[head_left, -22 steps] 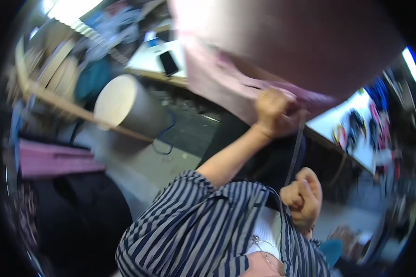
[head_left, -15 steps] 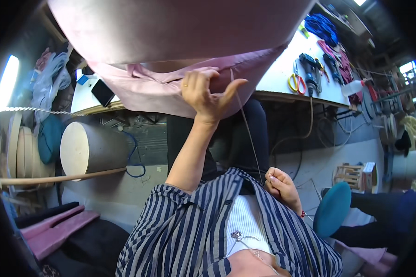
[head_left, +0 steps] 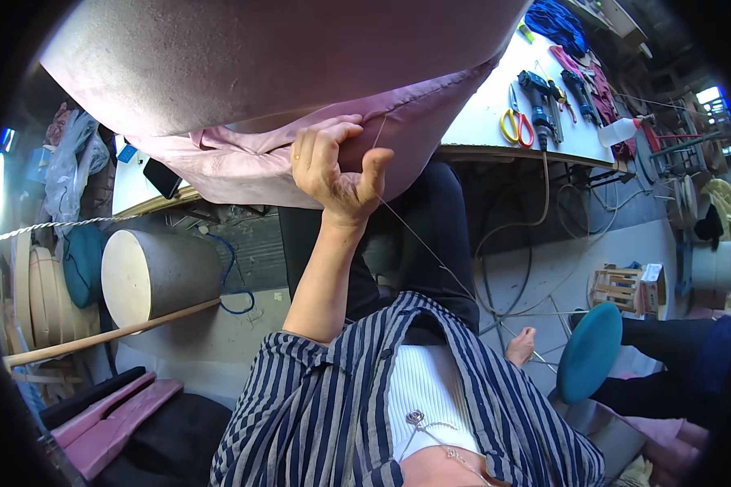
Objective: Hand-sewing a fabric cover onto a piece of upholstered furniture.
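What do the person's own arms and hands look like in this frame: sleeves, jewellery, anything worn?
The left hand is bare, with a thin gold-coloured ring on one finger. Its forearm is bare up to a rolled sleeve of a navy and grey vertically striped shirt, worn open over a white ribbed top. The right hand is bare too; only a small part shows, and any ring there cannot be made out.

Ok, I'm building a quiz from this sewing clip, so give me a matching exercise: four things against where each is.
1 left hand
2 right hand
3 yellow-handled scissors
4 round teal stool seat

a on the white tabletop
b standing right of the person
c pulling the thin taut thread
d gripping the pink fabric

Pairs: 1-d, 2-c, 3-a, 4-b
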`<state>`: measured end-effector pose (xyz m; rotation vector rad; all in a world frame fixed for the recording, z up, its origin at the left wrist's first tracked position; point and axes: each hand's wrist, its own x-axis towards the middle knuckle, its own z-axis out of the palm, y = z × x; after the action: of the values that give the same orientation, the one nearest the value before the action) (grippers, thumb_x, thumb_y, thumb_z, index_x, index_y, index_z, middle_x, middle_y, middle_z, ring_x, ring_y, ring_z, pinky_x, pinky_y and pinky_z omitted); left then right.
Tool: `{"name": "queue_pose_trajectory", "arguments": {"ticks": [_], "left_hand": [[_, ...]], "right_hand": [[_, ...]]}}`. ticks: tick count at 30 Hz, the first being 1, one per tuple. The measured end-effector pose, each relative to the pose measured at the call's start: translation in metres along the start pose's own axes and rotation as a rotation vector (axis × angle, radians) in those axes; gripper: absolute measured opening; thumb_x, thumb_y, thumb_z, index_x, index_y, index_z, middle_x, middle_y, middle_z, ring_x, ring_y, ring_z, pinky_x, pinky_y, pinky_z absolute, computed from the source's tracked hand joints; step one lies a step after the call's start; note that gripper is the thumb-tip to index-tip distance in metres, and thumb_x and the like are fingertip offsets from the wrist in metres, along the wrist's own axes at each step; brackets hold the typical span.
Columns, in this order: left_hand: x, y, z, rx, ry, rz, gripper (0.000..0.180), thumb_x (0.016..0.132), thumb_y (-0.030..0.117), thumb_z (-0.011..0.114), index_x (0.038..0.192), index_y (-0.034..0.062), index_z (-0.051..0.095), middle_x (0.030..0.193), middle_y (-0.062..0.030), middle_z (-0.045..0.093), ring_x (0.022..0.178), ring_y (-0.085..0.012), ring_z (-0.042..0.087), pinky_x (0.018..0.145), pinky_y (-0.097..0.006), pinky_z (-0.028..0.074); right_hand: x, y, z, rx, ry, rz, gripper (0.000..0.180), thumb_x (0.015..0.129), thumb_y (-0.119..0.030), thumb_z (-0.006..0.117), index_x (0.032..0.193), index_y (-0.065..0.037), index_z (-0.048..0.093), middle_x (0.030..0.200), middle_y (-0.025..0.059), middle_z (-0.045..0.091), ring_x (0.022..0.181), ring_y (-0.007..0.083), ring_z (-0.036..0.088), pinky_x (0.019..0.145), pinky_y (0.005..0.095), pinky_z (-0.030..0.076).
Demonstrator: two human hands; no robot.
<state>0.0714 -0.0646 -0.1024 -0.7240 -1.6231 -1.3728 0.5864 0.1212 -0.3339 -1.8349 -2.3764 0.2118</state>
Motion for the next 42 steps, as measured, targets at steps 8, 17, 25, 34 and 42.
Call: {"name": "queue_pose_trajectory", "arguments": {"ticks": [8,17,25,34,42], "left_hand": [[0.006,0.006,-0.003,-0.087,-0.054,-0.117,0.055,0.086,0.059,0.064,0.082,0.0046,0.063,0.084,-0.0089,0.069,0.077,-0.0240,0.062,0.072,-0.033,0.047],[0.020,0.014,-0.023,-0.122,-0.375,-0.224,0.060,0.102,0.053,0.037,0.079,0.0025,0.062,0.091,-0.0129,0.068,0.086,-0.0272,0.063,0.079,-0.037,0.048],[0.012,0.012,-0.032,-0.223,-0.356,-0.253,0.056,0.098,0.047,0.049,0.065,0.0027,0.058,0.099,-0.0133,0.068,0.090,-0.0258,0.062,0.080,-0.036,0.048],[0.054,0.010,-0.045,-0.364,-0.784,-0.186,0.048,0.081,0.044,0.068,0.066,-0.0016,0.061,0.120,-0.0126,0.066,0.104,-0.0288,0.062,0.087,-0.038,0.049],[0.067,-0.009,-0.024,-0.926,-0.989,-0.335,0.022,0.089,0.020,0.066,0.092,-0.0009,0.068,0.097,-0.0081,0.069,0.100,-0.0219,0.065,0.091,-0.033,0.051]], "right_hand": [[0.051,-0.175,-0.032,0.630,0.038,-0.259,0.020,0.096,-0.009,0.053,0.115,0.000,0.053,0.095,0.0187,0.063,0.085,0.0322,0.064,0.076,0.0373,0.050],[0.080,-0.413,-0.176,0.960,0.317,-1.139,0.008,0.086,0.008,0.059,0.086,0.001,0.056,0.076,0.0142,0.057,0.065,0.0290,0.058,0.059,0.0330,0.048],[0.065,-0.461,-0.197,0.927,0.399,-1.381,0.006,0.081,0.003,0.066,0.078,0.000,0.062,0.098,0.0142,0.068,0.092,0.0308,0.065,0.073,0.0337,0.055],[0.096,-0.473,-0.189,0.791,0.410,-1.413,0.010,0.088,-0.005,0.065,0.080,-0.001,0.063,0.108,0.0132,0.072,0.114,0.0312,0.064,0.096,0.0376,0.051],[0.100,-0.463,-0.192,0.961,0.172,-1.419,0.017,0.093,-0.009,0.060,0.078,-0.001,0.059,0.109,0.0135,0.072,0.118,0.0315,0.062,0.098,0.0391,0.050]]}}
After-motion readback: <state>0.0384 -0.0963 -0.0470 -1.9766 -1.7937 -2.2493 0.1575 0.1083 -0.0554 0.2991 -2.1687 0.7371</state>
